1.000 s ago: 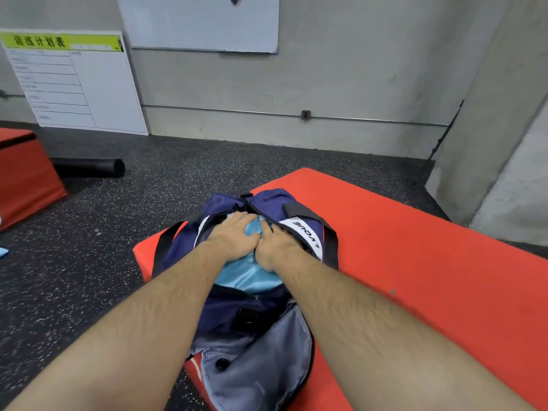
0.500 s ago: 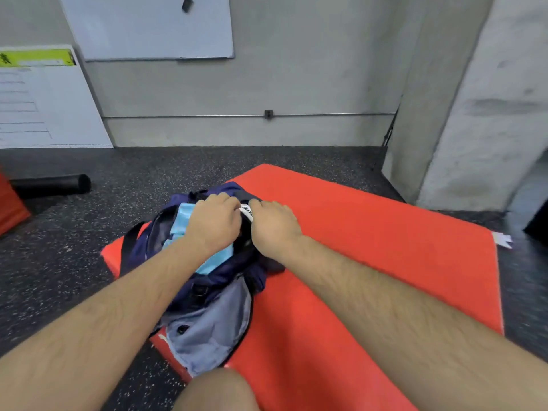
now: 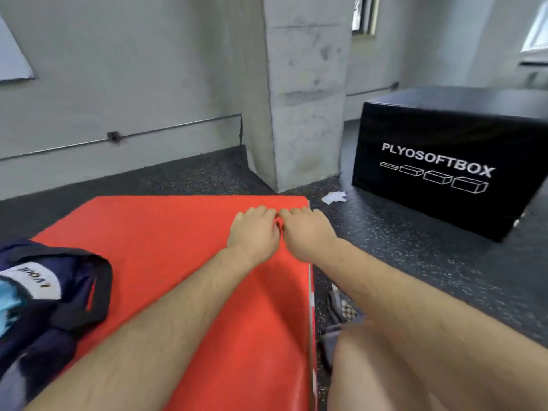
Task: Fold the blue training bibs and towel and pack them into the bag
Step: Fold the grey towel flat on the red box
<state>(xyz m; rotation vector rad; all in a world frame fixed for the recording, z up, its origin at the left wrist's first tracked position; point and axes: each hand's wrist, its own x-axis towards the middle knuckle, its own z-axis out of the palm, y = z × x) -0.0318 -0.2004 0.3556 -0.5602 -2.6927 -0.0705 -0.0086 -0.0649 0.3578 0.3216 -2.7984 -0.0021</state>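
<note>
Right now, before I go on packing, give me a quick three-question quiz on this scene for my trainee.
1. True or false: the left hand and right hand are inside the bag.
2. What lies on the floor between the red mat and the black box? A) white scrap B) water bottle C) ball
3. Fill in: light blue fabric shows in the ____.
Key: 1 false, both hands are over the mat's far right corner; 2 A; 3 bag.

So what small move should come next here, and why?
Probably reach the right hand past the mat to the white crumpled piece on the floor, perhaps the towel: it and the left hand hold nothing, and the bag holds blue fabric.
</note>
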